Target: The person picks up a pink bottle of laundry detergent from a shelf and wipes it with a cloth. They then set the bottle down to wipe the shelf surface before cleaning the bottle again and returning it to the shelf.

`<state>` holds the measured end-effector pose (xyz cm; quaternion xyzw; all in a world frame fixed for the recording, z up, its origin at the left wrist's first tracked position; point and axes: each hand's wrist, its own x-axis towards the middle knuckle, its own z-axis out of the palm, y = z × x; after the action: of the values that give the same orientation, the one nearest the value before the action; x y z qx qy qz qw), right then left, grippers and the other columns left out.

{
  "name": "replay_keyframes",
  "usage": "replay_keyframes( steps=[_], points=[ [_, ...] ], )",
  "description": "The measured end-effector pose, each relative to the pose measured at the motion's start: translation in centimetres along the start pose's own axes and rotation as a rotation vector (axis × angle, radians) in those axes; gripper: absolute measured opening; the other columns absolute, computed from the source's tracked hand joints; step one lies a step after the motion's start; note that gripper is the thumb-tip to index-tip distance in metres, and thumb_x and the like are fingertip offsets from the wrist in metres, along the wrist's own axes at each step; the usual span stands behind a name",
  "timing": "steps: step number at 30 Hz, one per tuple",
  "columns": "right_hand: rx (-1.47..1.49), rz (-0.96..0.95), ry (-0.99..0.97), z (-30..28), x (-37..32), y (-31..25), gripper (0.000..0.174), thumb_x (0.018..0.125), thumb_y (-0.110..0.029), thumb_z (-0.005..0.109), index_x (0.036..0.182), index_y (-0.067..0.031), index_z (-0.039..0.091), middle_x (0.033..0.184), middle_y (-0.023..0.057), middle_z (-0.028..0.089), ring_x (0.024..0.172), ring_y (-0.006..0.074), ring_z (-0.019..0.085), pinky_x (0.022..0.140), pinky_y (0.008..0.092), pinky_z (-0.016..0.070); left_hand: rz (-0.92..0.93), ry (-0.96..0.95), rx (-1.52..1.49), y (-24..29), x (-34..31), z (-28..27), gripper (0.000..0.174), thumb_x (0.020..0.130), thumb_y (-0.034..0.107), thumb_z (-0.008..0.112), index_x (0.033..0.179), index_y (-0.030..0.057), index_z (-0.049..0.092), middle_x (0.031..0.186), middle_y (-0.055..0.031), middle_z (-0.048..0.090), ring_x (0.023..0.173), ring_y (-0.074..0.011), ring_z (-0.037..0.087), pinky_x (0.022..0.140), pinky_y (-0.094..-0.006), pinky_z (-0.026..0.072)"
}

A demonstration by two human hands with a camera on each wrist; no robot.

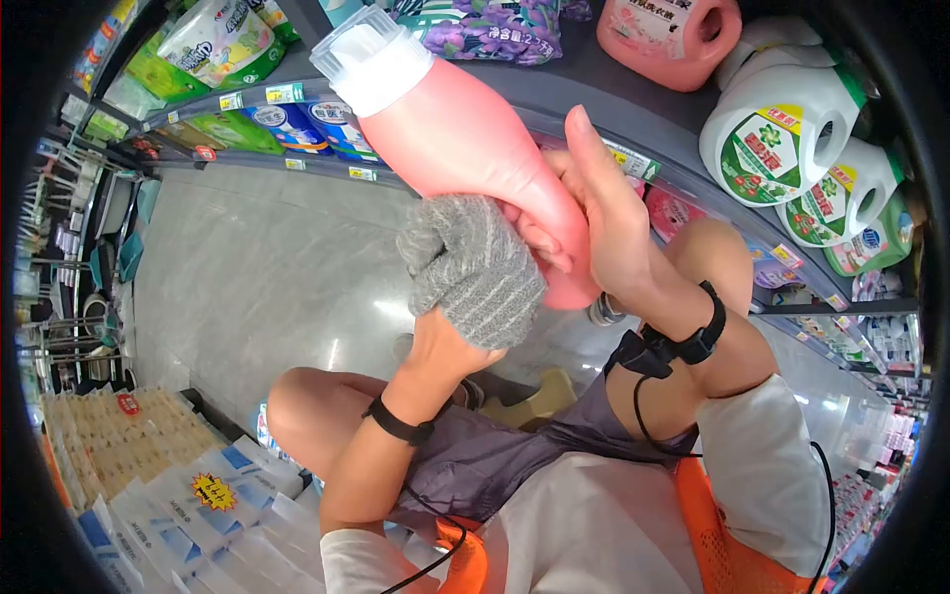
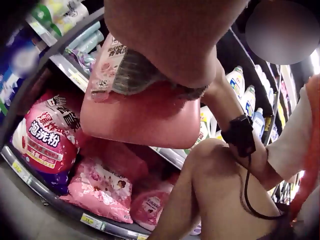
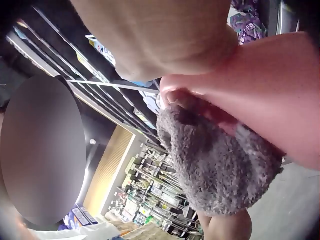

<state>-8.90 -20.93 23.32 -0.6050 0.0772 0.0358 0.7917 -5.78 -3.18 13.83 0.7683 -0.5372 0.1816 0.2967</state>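
A large pink laundry detergent bottle [image 1: 455, 129] with a clear white cap [image 1: 371, 59] lies tilted in front of me, cap toward the upper left. My right hand [image 1: 609, 213] grips it by the handle, fingers curled through and thumb pointing up. Against the bottle's near side, my left hand [image 1: 445, 337] holds a grey striped cloth [image 1: 475, 272], which covers most of the fingers. In the right wrist view the cloth [image 3: 220, 165] looks fluffy and bunched. The left wrist view shows it pressed close by the printed label [image 2: 105, 70].
Ahead, a dark shelf carries a purple-flowered bag [image 1: 485, 35], another pink bottle [image 1: 668, 40] and white detergent jugs [image 1: 777, 134]. Pink washing-powder bags [image 2: 50, 135] fill the lower shelf. Packaged goods [image 1: 198, 505] lie at lower left. My bent knees [image 1: 307, 406] frame the grey floor [image 1: 257, 257].
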Motion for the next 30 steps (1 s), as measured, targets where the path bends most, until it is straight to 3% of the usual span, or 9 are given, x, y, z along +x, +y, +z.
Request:
replay_keyframes(
  steps=[7,10,13,16,21,24,26,28,30],
  points=[
    [0.053,-0.003,-0.042,-0.3,0.1,0.3,0.092,0.104,-0.078,0.02,0.097,0.0036,0.063,0.064,0.0025,0.051,0.05,0.0097,0.042,0.048,0.0249,0.0365,-0.074,0.008,0.04,-0.2,1.4,-1.0,0.036,0.085,0.024,0.071,0.115,0.002,0.072,0.126,-0.0169,0.068,0.127,-0.0381,0.057,0.116,-0.0565,0.0353],
    [0.174,-0.001,0.008,0.3,-0.3,-0.1,0.079,0.105,-0.072,0.039,0.084,0.0002,0.064,0.06,0.0026,0.053,0.045,0.0095,0.044,0.045,0.0271,0.0355,-0.065,0.114,0.042,-1.2,0.4,0.2,0.046,0.088,0.032,0.073,0.123,0.0025,0.07,0.134,-0.0183,0.066,0.134,-0.0394,0.054,0.121,-0.0572,0.0303],
    [0.08,-0.018,-0.013,0.1,-0.5,0.8,0.079,0.104,-0.073,0.041,0.084,0.0003,0.064,0.061,0.0027,0.054,0.046,0.009,0.046,0.045,0.0269,0.0359,-0.181,0.077,0.019,-1.9,0.2,-0.7,0.055,0.088,0.039,0.075,0.13,0.0051,0.069,0.141,-0.0189,0.062,0.14,-0.0408,0.049,0.124,-0.0577,0.0258],
    [0.09,0.062,-0.066,0.0,-0.9,0.7,0.079,0.103,-0.074,0.043,0.083,0.0,0.063,0.061,0.003,0.054,0.047,0.0089,0.048,0.044,0.0273,0.0368,-0.229,0.084,0.014,-3.2,-0.1,-1.3,0.064,0.084,0.043,0.078,0.137,0.0091,0.067,0.145,-0.0183,0.061,0.142,-0.0396,0.05,0.124,-0.058,0.0264],
    [0.078,0.096,-0.068,-0.3,-0.6,1.1,0.079,0.103,-0.075,0.04,0.081,-0.0018,0.062,0.06,0.0028,0.053,0.048,0.0096,0.047,0.045,0.0282,0.0368,-0.074,0.128,0.193,-3.4,-0.4,-1.4,0.063,0.083,0.041,0.08,0.138,0.0114,0.067,0.144,-0.0166,0.063,0.138,-0.0379,0.055,0.122,-0.0588,0.0301],
    [0.05,0.116,-0.045,-0.6,-0.3,1.5,0.079,0.104,-0.074,0.039,0.081,-0.0028,0.063,0.06,0.0023,0.053,0.049,0.0098,0.047,0.047,0.0278,0.0367,-0.061,0.117,0.172,-2.3,0.5,-1.5,0.055,0.088,0.025,0.081,0.135,0.0035,0.062,0.125,-0.0137,0.07,0.116,-0.0309,0.067,0.109,-0.0502,0.0444],
    [0.065,0.123,-0.032,-0.4,-0.1,1.6,0.078,0.104,-0.074,0.038,0.081,-0.0034,0.064,0.061,0.002,0.054,0.05,0.0098,0.048,0.048,0.0273,0.0366,-0.288,0.041,-0.652,-1.8,-0.3,-0.2,0.057,0.09,0.023,0.078,0.139,0.0018,0.057,0.126,-0.0142,0.07,0.118,-0.0292,0.066,0.11,-0.0495,0.0447],
    [0.115,0.139,-0.034,-0.1,0.1,1.6,0.077,0.105,-0.073,0.038,0.083,-0.0039,0.066,0.062,0.0016,0.055,0.052,0.0097,0.048,0.049,0.0266,0.0365,-0.429,-0.035,-1.113,-1.4,-0.7,0.0,0.056,0.096,0.023,0.071,0.143,0.0011,0.052,0.127,-0.0155,0.068,0.12,-0.0292,0.065,0.112,-0.0491,0.0441],
    [0.087,0.108,-0.022,0.3,0.1,1.7,0.076,0.106,-0.071,0.038,0.087,-0.004,0.068,0.066,0.0011,0.057,0.054,0.0097,0.048,0.051,0.0267,0.036,-0.509,-0.065,-1.276,-1.0,-0.9,-0.4,0.051,0.1,0.027,0.065,0.142,0.0024,0.052,0.13,-0.0171,0.066,0.124,-0.0317,0.065,0.114,-0.0515,0.0421]
  ],
)
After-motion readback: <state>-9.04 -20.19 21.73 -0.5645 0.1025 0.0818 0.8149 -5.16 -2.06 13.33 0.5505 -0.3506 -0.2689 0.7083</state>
